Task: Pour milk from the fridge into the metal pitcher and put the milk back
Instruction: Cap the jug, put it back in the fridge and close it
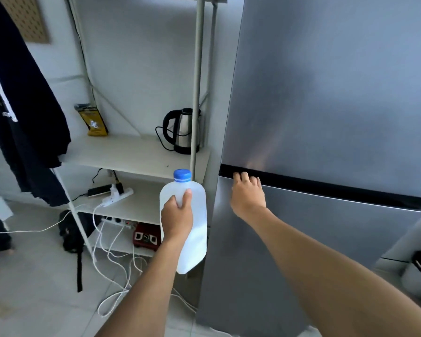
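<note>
I hold the capped milk jug upright by its handle in my clenched left hand, freeing my right hand, whose fingers hook the fridge door seam.

We are standing in a home kitchen corner: a tall steel fridge is filling the right, while a white shelf unit at left is carrying an electric kettle, a snack bag and power strips.
</note>
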Motion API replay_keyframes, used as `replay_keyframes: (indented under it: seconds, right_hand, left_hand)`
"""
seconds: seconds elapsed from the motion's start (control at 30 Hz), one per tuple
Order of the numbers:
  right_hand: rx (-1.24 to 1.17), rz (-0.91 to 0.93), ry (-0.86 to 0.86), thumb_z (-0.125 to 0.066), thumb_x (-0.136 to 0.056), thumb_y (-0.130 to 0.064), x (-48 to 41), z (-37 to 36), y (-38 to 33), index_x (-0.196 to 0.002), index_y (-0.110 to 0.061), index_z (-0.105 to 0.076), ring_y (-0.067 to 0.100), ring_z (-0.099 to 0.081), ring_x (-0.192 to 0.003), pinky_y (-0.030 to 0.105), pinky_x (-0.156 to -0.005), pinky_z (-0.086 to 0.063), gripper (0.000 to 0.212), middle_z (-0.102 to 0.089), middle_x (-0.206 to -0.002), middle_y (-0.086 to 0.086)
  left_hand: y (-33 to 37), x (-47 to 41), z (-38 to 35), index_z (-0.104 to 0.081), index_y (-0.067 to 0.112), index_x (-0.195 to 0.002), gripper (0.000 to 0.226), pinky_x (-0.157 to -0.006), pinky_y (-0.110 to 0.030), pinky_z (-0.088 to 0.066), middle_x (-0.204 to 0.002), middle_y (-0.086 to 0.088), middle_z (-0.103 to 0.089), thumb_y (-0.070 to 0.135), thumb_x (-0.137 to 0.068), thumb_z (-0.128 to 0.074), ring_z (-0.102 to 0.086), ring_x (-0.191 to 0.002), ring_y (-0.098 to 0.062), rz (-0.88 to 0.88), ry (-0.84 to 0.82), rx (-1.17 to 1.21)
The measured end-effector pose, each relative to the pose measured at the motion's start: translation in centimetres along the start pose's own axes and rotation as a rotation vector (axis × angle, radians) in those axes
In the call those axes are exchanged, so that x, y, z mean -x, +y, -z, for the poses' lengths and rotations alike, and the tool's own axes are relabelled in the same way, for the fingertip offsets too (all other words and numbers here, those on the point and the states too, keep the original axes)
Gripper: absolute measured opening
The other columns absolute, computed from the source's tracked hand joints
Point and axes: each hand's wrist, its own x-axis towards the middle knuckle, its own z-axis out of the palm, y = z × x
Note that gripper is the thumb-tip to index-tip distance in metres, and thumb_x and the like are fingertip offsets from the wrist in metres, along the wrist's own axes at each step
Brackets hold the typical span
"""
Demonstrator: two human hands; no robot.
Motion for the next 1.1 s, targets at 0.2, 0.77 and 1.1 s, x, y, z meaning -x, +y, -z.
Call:
replay_keyframes:
  seconds: [0.2,0.77,1.1]
  right_hand:
    - [0.095,-0.01,0.098,-0.053,-0.092,-0.016,-0.3,-0.7,-0.4,-0.139,-0.009,-0.029,0.029,-0.046,-0.117,0.037,-0.104,-0.032,0.053,-0.045,-0.13,0.011]
    - [0.124,0.057,0.326,-0.074,-0.068,-0.01,8.8,-1.0,0.1,-0.103,-0.009,-0.059,0.028,-0.056,-0.079,0.044,-0.082,-0.049,0.038,-0.059,-0.092,0.009]
    - [-0.684,0.096,0.296,-0.038,-0.096,-0.051,20.4,2.8,6.7,-0.078,-0.017,-0.048,0.022,-0.046,-0.077,0.035,-0.067,-0.037,0.039,-0.054,-0.075,-0.002]
  left_hand:
    - [-1.3,1.3,-0.4,-0.048,0.0,-0.074,0.049,-0.063,-0.035,-0.035,-0.063,-0.004,-0.045,0.045,-0.097,-0.046,-0.046,-0.066,-0.029,-0.024,-0.04,-0.116]
    - [-0.1,4.4,2.5,-0.049,0.007,-0.073,0.048,-0.065,-0.034,-0.038,-0.068,-0.006,-0.052,0.048,-0.095,-0.043,-0.053,-0.073,-0.032,-0.004,-0.036,-0.257]
    - [3.2,13.5,3.5,-0.043,0.006,-0.062,0.051,-0.052,-0.032,-0.032,-0.06,-0.007,-0.048,0.045,-0.095,-0.046,-0.048,-0.06,-0.03,-0.12,-0.022,-0.308]
